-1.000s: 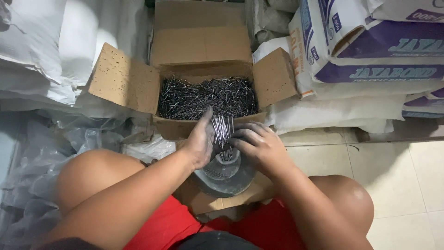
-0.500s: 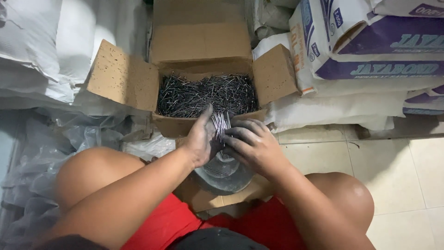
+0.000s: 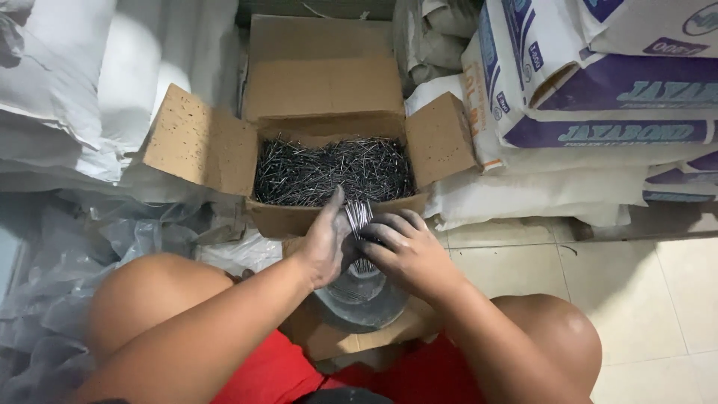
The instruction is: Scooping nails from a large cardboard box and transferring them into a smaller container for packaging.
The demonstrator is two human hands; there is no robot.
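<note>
A bundle of nails [image 3: 358,217] stands upright, pressed between the left hand [image 3: 323,243] at 9 o'clock and the right hand [image 3: 404,251] at 3 o'clock, above a grey round pan [image 3: 359,303]; at 12 o'clock sits an open cardboard box [image 3: 202,142] of loose nails [image 3: 329,170].

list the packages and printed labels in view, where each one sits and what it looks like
Open cardboard box: top centre on the floor, brown, flaps spread, full of dark nails.
Stacked sacks: upper right, white with purple and blue printed panels.
Plain sacks: upper left, white, unprinted.
Clear plastic bags: lower left, crumpled.
Left hand and right hand: bunch of nails between them, in front of the box.
</note>
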